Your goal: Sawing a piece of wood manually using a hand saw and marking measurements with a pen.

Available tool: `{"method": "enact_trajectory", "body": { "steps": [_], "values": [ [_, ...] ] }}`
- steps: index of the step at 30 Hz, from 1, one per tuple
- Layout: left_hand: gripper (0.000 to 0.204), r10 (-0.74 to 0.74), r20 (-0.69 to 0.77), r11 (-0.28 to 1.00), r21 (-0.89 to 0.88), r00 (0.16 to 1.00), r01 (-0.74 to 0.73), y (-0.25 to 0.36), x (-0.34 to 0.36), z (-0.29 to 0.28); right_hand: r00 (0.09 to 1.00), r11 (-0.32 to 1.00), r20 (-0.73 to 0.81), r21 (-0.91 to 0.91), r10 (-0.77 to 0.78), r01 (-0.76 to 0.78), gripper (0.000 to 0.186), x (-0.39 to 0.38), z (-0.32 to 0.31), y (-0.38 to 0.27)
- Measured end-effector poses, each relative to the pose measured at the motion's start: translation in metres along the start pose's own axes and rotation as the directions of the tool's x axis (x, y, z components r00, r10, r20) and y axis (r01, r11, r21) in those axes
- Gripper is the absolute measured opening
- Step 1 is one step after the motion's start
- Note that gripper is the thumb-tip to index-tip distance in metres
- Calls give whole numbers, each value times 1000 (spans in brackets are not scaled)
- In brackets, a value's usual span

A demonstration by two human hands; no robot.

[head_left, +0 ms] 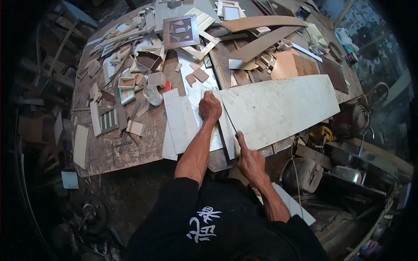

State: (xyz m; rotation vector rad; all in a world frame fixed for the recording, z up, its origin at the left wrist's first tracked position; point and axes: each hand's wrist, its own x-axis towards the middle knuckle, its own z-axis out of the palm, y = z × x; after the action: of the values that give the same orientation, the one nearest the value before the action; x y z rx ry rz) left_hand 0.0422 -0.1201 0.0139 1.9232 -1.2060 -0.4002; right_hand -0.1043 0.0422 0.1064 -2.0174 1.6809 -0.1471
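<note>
A long, tapered white board [283,104] lies across the front of the worktable. My left hand [210,106], fingers curled, grips the board's left end beside a thin dark blade [230,119] that runs along a line across it. My right hand [249,161] is closed on the pale handle of this tool, perhaps a saw, at the board's near edge. To the left of my left hand lie narrower white panels [174,126], overlapping. Small brown wood squares [200,75] sit just beyond it.
The cluttered worktable [117,154] holds wood offcuts, a framed panel [180,32] and curved brown boards [265,43]. Right of the table stand a plastic jerrycan [305,174], a steel sink unit [348,174] and a hanging cord [296,174]. Another white board [294,206] leans below the table.
</note>
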Motion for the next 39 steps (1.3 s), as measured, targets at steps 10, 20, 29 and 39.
{"method": "enact_trajectory", "body": {
  "steps": [10, 20, 29, 39],
  "values": [
    [28, 35, -20, 999, -28, 999, -35, -4, -3, 3, 996, 993, 32, 87, 78, -81, 67, -22, -3, -5],
    [24, 40, -4, 998, -45, 999, -40, -2, -1, 2, 993, 994, 52, 31, 103, -105, 75, -42, -8, -3],
    [24, 144, 108, 983, -129, 984, -130, -14, -10, -11, 994, 994, 37, 25, 107, -108, 76, -49, -23, -6],
    [31, 21, 161, 999, -53, 987, -13, -8, -48, -16, 994, 994, -32, 32, 105, -104, 71, -49, -25, -10]
  ]
}}
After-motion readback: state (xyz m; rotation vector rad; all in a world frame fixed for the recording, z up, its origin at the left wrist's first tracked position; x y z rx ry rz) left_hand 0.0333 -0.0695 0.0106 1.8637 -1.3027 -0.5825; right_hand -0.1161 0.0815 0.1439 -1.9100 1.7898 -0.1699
